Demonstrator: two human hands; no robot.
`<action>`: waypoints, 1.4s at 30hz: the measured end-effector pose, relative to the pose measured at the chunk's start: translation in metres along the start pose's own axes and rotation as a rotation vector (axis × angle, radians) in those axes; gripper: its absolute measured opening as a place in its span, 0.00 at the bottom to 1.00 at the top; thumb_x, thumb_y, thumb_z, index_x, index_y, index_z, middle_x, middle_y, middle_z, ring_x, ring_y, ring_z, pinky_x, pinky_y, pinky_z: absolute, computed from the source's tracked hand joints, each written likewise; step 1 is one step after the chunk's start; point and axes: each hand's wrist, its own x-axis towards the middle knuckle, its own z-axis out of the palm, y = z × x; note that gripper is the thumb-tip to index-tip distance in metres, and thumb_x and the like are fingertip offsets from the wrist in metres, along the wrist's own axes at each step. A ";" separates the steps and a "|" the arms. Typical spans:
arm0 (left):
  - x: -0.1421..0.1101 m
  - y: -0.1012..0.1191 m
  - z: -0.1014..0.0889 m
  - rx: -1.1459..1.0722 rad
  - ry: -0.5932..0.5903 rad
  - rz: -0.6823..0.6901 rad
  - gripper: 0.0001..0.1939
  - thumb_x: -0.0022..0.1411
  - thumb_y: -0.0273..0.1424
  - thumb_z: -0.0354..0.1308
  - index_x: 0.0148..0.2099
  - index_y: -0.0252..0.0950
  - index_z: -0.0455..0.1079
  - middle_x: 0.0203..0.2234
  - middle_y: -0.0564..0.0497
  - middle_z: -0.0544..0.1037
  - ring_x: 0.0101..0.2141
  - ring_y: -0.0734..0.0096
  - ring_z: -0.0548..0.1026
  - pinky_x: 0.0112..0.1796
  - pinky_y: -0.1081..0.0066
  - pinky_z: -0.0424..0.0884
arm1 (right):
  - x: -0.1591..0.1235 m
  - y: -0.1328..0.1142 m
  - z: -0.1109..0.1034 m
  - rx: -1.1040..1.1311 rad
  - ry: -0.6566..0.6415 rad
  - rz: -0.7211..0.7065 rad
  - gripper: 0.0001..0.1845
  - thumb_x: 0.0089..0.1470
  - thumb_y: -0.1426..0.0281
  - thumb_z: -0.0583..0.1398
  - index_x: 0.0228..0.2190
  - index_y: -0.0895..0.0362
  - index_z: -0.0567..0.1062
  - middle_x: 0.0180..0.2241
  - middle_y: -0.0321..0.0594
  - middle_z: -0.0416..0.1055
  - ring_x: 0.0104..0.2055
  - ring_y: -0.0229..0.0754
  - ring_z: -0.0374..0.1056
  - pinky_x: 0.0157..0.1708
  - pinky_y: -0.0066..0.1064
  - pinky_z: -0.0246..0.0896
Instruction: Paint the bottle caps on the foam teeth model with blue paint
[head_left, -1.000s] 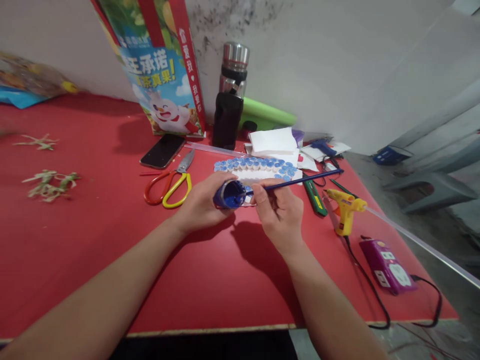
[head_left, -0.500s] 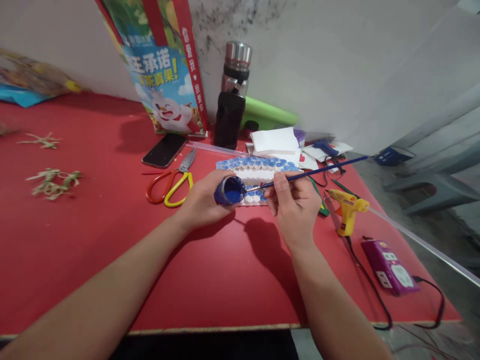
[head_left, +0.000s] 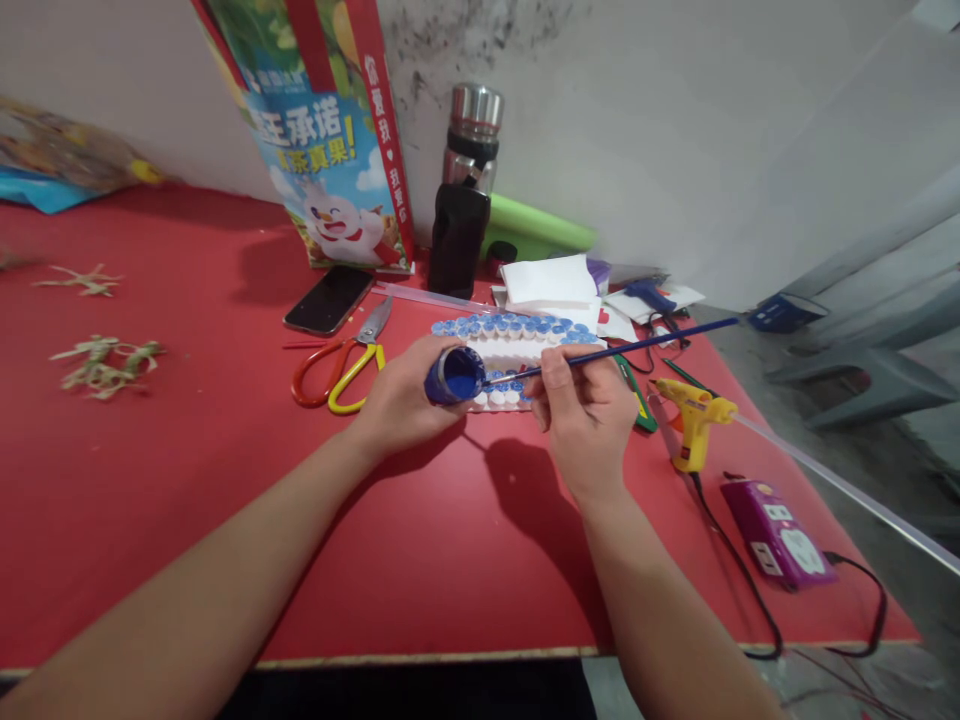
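My left hand [head_left: 409,402] is closed around a small jar of blue paint [head_left: 460,376], tilted so that its open mouth faces me and to the right. Between the fingers of my right hand [head_left: 589,415] is a paintbrush [head_left: 637,345] with a dark blue handle. Its tip meets the jar's right rim. Behind both hands lies a white piece [head_left: 502,348] covered with rows of small round bits, many painted blue and some at the front white [head_left: 497,398]. My hands and the jar hide part of it.
Left of the jar lie red-and-yellow scissors [head_left: 341,370] and a phone [head_left: 328,300]. A bottle [head_left: 465,190] and a printed bag [head_left: 330,140] stand at the back. On the right are a yellow glue gun [head_left: 694,420] and a purple power strip [head_left: 778,532] with cords.
The jar and my left hand have shifted slightly left and up. My right hand has moved a little left with the brush, whose tip stays at the jar's rim.
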 end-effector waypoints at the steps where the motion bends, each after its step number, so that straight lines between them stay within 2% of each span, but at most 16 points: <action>1: 0.000 -0.001 0.000 -0.003 0.021 -0.014 0.25 0.56 0.33 0.71 0.56 0.38 0.73 0.51 0.42 0.83 0.52 0.50 0.82 0.54 0.55 0.78 | 0.001 -0.002 0.001 0.014 0.017 0.006 0.13 0.69 0.60 0.65 0.35 0.53 0.74 0.23 0.29 0.73 0.17 0.31 0.62 0.17 0.26 0.58; 5: 0.002 -0.006 -0.002 0.038 0.156 -0.109 0.27 0.55 0.35 0.74 0.55 0.38 0.72 0.49 0.46 0.83 0.50 0.53 0.82 0.55 0.56 0.78 | 0.004 -0.003 0.001 0.019 0.063 0.026 0.14 0.68 0.57 0.65 0.35 0.53 0.74 0.23 0.29 0.73 0.16 0.31 0.60 0.15 0.26 0.55; 9: 0.004 -0.010 -0.004 0.064 0.257 -0.133 0.26 0.55 0.35 0.75 0.54 0.39 0.71 0.49 0.48 0.82 0.50 0.55 0.81 0.54 0.58 0.78 | 0.004 0.007 -0.001 -0.042 0.003 0.032 0.16 0.68 0.55 0.65 0.35 0.54 0.76 0.24 0.32 0.73 0.19 0.32 0.62 0.18 0.27 0.58; 14: 0.005 -0.013 -0.004 0.070 0.288 -0.148 0.27 0.54 0.34 0.75 0.54 0.39 0.70 0.48 0.47 0.81 0.49 0.54 0.81 0.54 0.57 0.78 | -0.001 0.018 0.001 -0.160 -0.096 -0.010 0.15 0.69 0.57 0.64 0.35 0.54 0.77 0.25 0.33 0.75 0.21 0.34 0.68 0.22 0.28 0.63; 19: 0.006 -0.014 -0.004 0.049 0.295 -0.167 0.26 0.54 0.33 0.75 0.53 0.40 0.70 0.48 0.47 0.81 0.49 0.54 0.81 0.54 0.55 0.79 | -0.002 0.020 0.004 -0.214 -0.148 -0.039 0.14 0.70 0.59 0.63 0.36 0.55 0.78 0.26 0.34 0.78 0.20 0.33 0.68 0.23 0.27 0.63; 22: 0.006 -0.014 -0.004 0.040 0.300 -0.170 0.26 0.54 0.33 0.75 0.52 0.41 0.70 0.48 0.47 0.82 0.49 0.53 0.81 0.54 0.54 0.79 | 0.002 0.016 0.001 -0.204 -0.098 -0.042 0.13 0.69 0.59 0.64 0.35 0.55 0.78 0.26 0.33 0.78 0.19 0.32 0.67 0.21 0.27 0.61; 26: 0.006 -0.015 -0.004 0.032 0.307 -0.161 0.25 0.54 0.33 0.75 0.52 0.41 0.71 0.47 0.47 0.82 0.48 0.54 0.82 0.53 0.55 0.79 | 0.013 0.006 -0.009 -0.073 0.097 0.000 0.15 0.65 0.57 0.67 0.33 0.55 0.76 0.23 0.32 0.77 0.15 0.32 0.62 0.16 0.28 0.57; 29: 0.006 -0.015 -0.005 0.034 0.296 -0.162 0.26 0.54 0.34 0.75 0.52 0.40 0.70 0.48 0.47 0.81 0.49 0.54 0.81 0.54 0.55 0.79 | 0.018 0.001 -0.014 -0.019 0.140 0.010 0.15 0.64 0.57 0.68 0.33 0.55 0.76 0.24 0.33 0.78 0.14 0.32 0.63 0.14 0.28 0.55; 34: 0.006 -0.015 -0.004 0.032 0.290 -0.162 0.25 0.54 0.34 0.75 0.52 0.41 0.70 0.47 0.47 0.81 0.48 0.54 0.81 0.53 0.54 0.79 | 0.011 0.004 -0.009 -0.032 0.041 0.035 0.16 0.67 0.56 0.65 0.32 0.54 0.75 0.22 0.32 0.77 0.13 0.32 0.61 0.14 0.28 0.55; 39: 0.006 -0.015 -0.004 0.019 0.301 -0.158 0.26 0.54 0.34 0.75 0.53 0.39 0.71 0.48 0.46 0.81 0.49 0.54 0.81 0.53 0.54 0.79 | 0.001 0.015 -0.001 -0.061 -0.103 0.055 0.17 0.70 0.56 0.63 0.33 0.54 0.74 0.23 0.32 0.76 0.16 0.32 0.63 0.18 0.28 0.58; 42: 0.006 -0.015 -0.004 0.027 0.294 -0.149 0.26 0.55 0.34 0.75 0.53 0.40 0.70 0.49 0.47 0.81 0.50 0.53 0.81 0.54 0.54 0.79 | -0.001 0.020 0.002 -0.117 -0.147 0.043 0.18 0.70 0.54 0.62 0.34 0.54 0.75 0.25 0.33 0.77 0.16 0.32 0.64 0.19 0.28 0.60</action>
